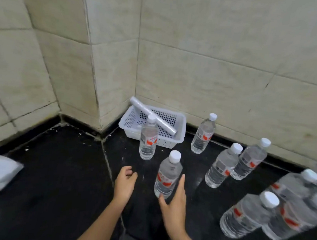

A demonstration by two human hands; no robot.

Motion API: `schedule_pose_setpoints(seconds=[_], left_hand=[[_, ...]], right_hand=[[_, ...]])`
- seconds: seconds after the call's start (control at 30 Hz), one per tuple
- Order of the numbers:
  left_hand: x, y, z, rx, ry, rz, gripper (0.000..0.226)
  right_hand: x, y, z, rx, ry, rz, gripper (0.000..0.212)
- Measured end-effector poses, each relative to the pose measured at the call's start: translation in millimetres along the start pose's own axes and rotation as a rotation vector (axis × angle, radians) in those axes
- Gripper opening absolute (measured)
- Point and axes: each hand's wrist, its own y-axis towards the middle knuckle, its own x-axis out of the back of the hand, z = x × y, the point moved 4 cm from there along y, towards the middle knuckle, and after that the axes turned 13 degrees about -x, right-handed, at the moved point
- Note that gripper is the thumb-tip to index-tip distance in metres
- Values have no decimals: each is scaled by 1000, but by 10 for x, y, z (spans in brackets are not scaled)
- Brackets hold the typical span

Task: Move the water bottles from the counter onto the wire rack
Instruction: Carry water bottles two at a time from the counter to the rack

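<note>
Head view | right hand [173, 207] right beside the near bottle [167, 177], fingers spread | left hand [125, 182] just left of that bottle, fingers loosely curled

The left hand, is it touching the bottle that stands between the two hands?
Apart. The head view shows a strip of black counter between the left hand and the bottle.

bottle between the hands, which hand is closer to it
Right. The right hand sits close beside the bottle, at its base and right side; the left hand is off to its left across a visible gap.
</note>
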Motion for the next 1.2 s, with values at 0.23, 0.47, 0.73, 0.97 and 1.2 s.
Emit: schedule_pose_setpoints(seconds=[0.23, 0.47, 0.73, 0.97, 1.2], left_hand=[[-345, 609, 21, -107, 41, 80, 61], [-508, 1056, -127, -288, 138, 130, 74], [-632, 1424, -149, -264, 16, 204, 82], [-553, 1455, -122, -224, 41, 321, 73], [-419, 1010, -203, -250, 135, 478, 71]], right_hand=[[-332, 205, -92, -150, 113, -178, 105], [-421, 470, -65, -271, 218, -352, 111], [-295, 663, 23, -299, 176, -242, 81], [-114, 766, 37, -332, 96, -65, 67], [-27, 532, -110, -339, 120, -30, 67]])
